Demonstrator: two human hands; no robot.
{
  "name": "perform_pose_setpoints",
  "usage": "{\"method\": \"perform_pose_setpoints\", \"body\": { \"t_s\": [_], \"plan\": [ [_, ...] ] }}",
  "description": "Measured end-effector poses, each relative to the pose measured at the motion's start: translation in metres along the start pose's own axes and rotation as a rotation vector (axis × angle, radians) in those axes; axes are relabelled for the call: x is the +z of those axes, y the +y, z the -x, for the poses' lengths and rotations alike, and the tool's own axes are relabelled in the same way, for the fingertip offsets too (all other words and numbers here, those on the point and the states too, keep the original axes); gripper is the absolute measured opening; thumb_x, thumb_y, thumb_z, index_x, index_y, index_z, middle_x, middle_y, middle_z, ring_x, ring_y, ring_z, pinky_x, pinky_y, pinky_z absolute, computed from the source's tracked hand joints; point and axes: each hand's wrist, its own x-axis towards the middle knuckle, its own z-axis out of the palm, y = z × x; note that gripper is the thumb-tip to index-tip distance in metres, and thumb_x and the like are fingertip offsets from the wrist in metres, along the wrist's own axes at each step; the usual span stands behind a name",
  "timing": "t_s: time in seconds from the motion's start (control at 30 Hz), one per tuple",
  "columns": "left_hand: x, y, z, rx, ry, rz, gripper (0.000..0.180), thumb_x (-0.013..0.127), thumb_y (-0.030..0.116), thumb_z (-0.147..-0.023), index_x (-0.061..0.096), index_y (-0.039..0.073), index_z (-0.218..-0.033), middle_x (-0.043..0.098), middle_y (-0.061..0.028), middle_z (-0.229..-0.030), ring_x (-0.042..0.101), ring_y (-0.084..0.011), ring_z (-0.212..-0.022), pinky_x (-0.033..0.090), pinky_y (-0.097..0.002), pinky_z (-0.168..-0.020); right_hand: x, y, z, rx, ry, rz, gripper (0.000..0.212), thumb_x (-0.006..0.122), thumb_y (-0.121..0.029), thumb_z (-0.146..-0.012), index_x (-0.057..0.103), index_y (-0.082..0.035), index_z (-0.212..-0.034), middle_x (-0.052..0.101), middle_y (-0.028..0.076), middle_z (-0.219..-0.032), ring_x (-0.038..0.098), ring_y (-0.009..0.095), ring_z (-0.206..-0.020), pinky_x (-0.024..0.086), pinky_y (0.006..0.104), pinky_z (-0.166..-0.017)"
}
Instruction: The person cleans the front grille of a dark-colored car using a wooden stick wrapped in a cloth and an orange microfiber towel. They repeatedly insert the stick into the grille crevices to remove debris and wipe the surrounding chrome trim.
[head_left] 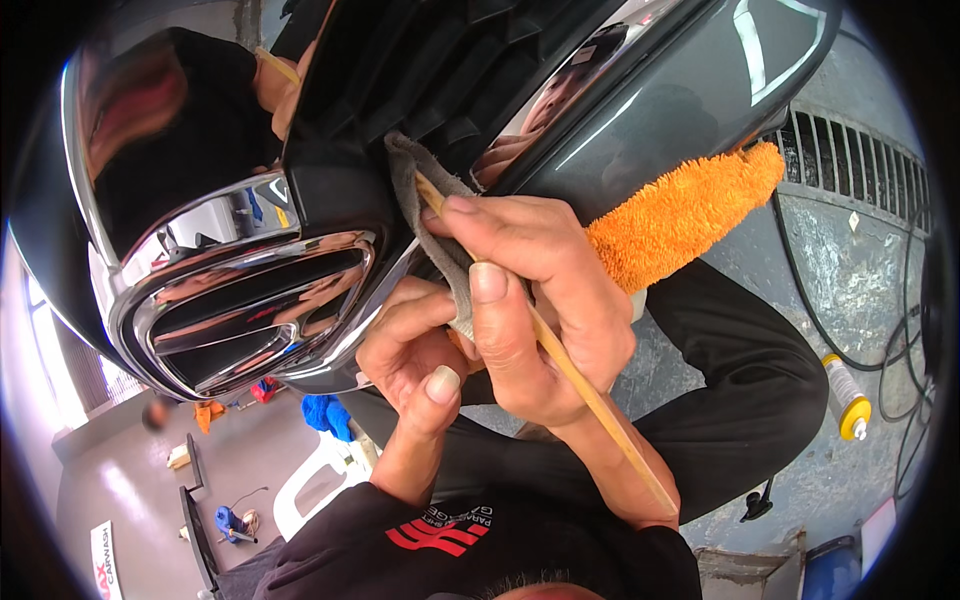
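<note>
Signage first: I see a white upright sign with red and dark print low and far left of the chrome grille, standing on the grey floor. A white spray can with a yellow cap lies on the mottled concrete well to the right of the grille, near looping black cables. A red emblem marks my black shirt below the grille.

My right hand pinches a thin bamboo stick between thumb and fingers, its upper end wrapped in a grey cloth and pressed into the black slats just right of the grille's chrome edge. My left hand is curled beneath it, fingers closed on the cloth's hanging end. A fluffy orange microfibre cloth sticks out behind my right hand, against the glossy dark grey bodywork; I cannot tell what holds it. The chrome is mirror-smooth, curved in nested bands, reflecting the yard. A white plastic chair sits below the grille
</note>
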Motion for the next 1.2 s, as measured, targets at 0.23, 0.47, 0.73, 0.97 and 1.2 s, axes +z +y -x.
{"method": "perform_pose_setpoints", "body": {
  "t_s": [0.23, 0.47, 0.73, 0.97, 1.2],
  "plan": [
    [-0.001, 0.003, -0.002, -0.006, 0.018, -0.013, 0.062, 0.079, 0.041, -0.091, 0.069, -0.007, -0.129, 0.065, -0.0172, -0.112, 0.063, -0.0222, -0.1, 0.052, -0.0353, -0.088, 0.005, -0.005, -0.002, 0.059, 0.034, -0.063, 0.022, 0.062, 0.001, -0.102, 0.071, 0.01, -0.12, 0.076, 0.024, -0.115, 0.074, 0.031, -0.103, 0.06, 0.0388, -0.091],
    [-0.002, 0.004, 0.002, -0.046, 0.088, -0.057, 0.063, 0.077, 0.043, -0.091, 0.07, -0.009, -0.126, 0.067, -0.0159, -0.111, 0.063, -0.0229, -0.104, 0.05, -0.0391, -0.097, 0.008, -0.005, -0.003, 0.044, -0.001, -0.079, 0.019, 0.067, 0.002, -0.098, 0.074, 0.009, -0.115, 0.078, 0.022, -0.111, 0.074, 0.032, -0.099, 0.059, 0.0395, -0.089],
    [-0.001, 0.002, 0.001, -0.024, 0.103, -0.046, 0.062, 0.076, 0.041, -0.091, 0.068, -0.01, -0.126, 0.067, -0.0174, -0.109, 0.065, -0.0221, -0.097, 0.051, -0.0373, -0.093, 0.009, -0.001, -0.002, -0.037, 0.043, -0.021, 0.023, 0.064, 0.001, -0.1, 0.072, 0.01, -0.119, 0.076, 0.025, -0.116, 0.074, 0.032, -0.104, 0.059, 0.0406, -0.093],
    [0.003, 0.002, -0.004, 0.001, 0.094, -0.026, 0.064, 0.075, 0.043, -0.092, 0.068, -0.011, -0.124, 0.066, -0.0153, -0.104, 0.064, -0.0195, -0.091, 0.052, -0.0351, -0.086, 0.006, 0.0, -0.005, 0.021, 0.055, -0.118, 0.024, 0.06, 0.001, -0.101, 0.071, 0.011, -0.119, 0.075, 0.026, -0.118, 0.073, 0.031, -0.106, 0.059, 0.0404, -0.095],
    [0.004, 0.004, -0.001, -0.015, 0.107, -0.038, 0.064, 0.075, 0.043, -0.092, 0.068, -0.011, -0.125, 0.065, -0.0155, -0.104, 0.064, -0.0194, -0.09, 0.052, -0.0344, -0.084, 0.0, -0.001, -0.007, 0.027, -0.048, -0.094, 0.026, 0.059, 0.001, -0.102, 0.07, 0.011, -0.123, 0.075, 0.026, -0.119, 0.074, 0.031, -0.109, 0.059, 0.0393, -0.097]
  ]
}}
